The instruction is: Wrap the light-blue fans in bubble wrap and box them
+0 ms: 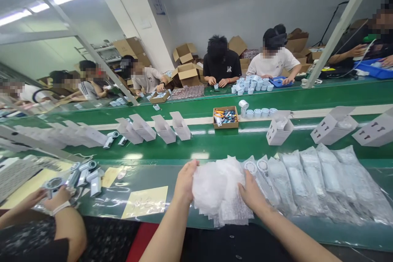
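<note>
Bubble-wrap stack (pixel 219 190), white, translucent and ragged along its layered edges, situated on the near side of the cardboard tray (pixel 225 125), at the near edge of the worktop, between the wearer's two hands. The worktop (pixel 144 172), green beneath a clear cover, spans the whole near side of the tray and extends well to its left and right. A green band (pixel 233 147) runs between the tray and the worktop. Directly beyond the tray is a person (pixel 222 63) in a black shirt, fingers at a small light-blue part. Clear bubble-plastic bags (pixel 321 176) enclosing pale blue items lie side by side, nearer than the tray and to its right. Open white cartons (pixel 181 127) stand both left and right of the tray; those at far right carry dark printed pictures. A yellow sheet (pixel 145 202) with faint markings lies nearer than the tray and to its left. The tray itself contains a jumble of small orange, white and dark parts. Left hand (pixel 186 182), near side of the tray and leftward: grasping the stack's left edge. Right hand (pixel 254 196), near side and rightward: grasping the right edge, thumb over the wrap. Light-blue-and-white devices (pixel 95 186) lie heaped farther left of the tray, beside a co-worker's hand (pixel 58 200). Light-blue cylinders (pixel 257 113) form a short row just right of the tray.
</note>
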The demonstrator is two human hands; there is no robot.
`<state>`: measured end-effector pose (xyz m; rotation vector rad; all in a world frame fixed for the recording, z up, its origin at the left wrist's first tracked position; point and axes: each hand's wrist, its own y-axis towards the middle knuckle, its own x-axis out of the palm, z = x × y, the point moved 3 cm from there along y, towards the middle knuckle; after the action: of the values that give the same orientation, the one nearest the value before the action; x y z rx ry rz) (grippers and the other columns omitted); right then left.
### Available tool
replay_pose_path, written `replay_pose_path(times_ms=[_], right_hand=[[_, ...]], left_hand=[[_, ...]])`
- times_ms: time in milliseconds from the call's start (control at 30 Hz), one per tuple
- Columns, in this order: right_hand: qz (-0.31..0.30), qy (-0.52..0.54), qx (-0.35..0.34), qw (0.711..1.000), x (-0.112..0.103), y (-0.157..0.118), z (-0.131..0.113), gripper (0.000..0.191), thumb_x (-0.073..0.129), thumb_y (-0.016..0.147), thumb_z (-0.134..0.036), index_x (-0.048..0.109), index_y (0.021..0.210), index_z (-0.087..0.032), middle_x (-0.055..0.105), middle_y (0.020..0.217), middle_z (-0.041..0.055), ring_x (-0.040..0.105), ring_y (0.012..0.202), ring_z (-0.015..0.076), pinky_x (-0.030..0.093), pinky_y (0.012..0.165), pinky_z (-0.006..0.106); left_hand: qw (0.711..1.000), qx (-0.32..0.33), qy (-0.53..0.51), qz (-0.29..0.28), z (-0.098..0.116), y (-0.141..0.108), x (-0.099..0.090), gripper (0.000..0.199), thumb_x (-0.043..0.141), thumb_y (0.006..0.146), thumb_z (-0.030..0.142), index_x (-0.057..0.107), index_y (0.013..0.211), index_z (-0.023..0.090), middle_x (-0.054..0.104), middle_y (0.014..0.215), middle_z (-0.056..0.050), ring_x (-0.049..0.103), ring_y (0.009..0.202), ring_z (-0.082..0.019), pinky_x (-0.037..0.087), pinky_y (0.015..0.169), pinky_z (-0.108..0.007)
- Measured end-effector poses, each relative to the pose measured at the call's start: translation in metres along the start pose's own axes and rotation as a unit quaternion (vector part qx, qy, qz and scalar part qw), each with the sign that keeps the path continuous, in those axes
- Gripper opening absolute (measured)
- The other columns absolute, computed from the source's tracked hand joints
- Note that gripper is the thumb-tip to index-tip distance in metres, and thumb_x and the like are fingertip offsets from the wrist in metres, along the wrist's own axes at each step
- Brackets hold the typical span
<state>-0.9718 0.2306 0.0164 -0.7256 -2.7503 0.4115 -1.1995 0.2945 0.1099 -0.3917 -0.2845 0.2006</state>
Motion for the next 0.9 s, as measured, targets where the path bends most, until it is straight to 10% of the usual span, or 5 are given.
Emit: replay_pose_path(times_ms=[267,500,667,833,900], right_hand=[[-0.287,0.079,0.120,0.947,0.027,-0.042,-0.073,0.048,0.082,0.063,-0.045,0.067,0.103,-0.023,0.070,0.091,0.0045,0.063,0.079,0.0218,0.050,0.072,0.034],[-0.131,0.103,0.079,0.983,0.014,-0.024,-0.089,0.038,0.088,0.054,-0.039,0.065,0.078,-0.020,0.065,0.068,-0.0031,0.056,0.060,0.0132,0.044,0.056,0.023],[-0.144,0.065,-0.011,0.987,0.012,-0.025,-0.098,0.039,0.086,0.059,-0.034,0.068,0.092,-0.021,0.068,0.083,0.0002,0.059,0.074,0.0162,0.047,0.067,0.025],[-0.330,0.016,0.042,0.943,0.017,-0.036,-0.100,0.063,0.085,0.063,-0.028,0.060,0.121,-0.025,0.068,0.111,0.0042,0.061,0.098,0.0222,0.048,0.088,0.035],[-0.307,0.002,0.026,0.951,0.023,-0.035,-0.102,0.048,0.082,0.068,-0.036,0.066,0.111,-0.021,0.071,0.095,0.0039,0.064,0.085,0.0213,0.051,0.079,0.034]], left_hand=[[0.962,0.208,0.159,-0.078,0.006,-0.045,0.049,0.027,0.072,0.071,0.044,0.069,0.071,0.017,0.063,0.067,-0.001,0.053,0.066,-0.014,0.041,0.064,-0.023],[0.990,0.110,0.082,0.020,0.022,-0.024,0.004,0.045,0.078,0.058,0.059,0.062,0.062,0.017,0.055,0.056,0.003,0.042,0.050,-0.009,0.033,0.049,-0.021],[0.965,-0.035,0.068,-0.249,0.003,-0.042,0.018,0.060,0.081,0.051,0.062,0.071,0.085,0.013,0.069,0.077,-0.008,0.059,0.064,-0.019,0.045,0.061,-0.027],[0.942,-0.002,0.193,-0.276,0.000,-0.050,0.050,0.031,0.073,0.071,0.044,0.073,0.079,0.014,0.070,0.073,-0.006,0.063,0.071,-0.022,0.046,0.071,-0.031],[0.918,0.021,0.240,-0.315,-0.005,-0.050,0.063,0.030,0.078,0.066,0.035,0.075,0.089,0.016,0.073,0.085,-0.006,0.064,0.082,-0.025,0.046,0.077,-0.031]])
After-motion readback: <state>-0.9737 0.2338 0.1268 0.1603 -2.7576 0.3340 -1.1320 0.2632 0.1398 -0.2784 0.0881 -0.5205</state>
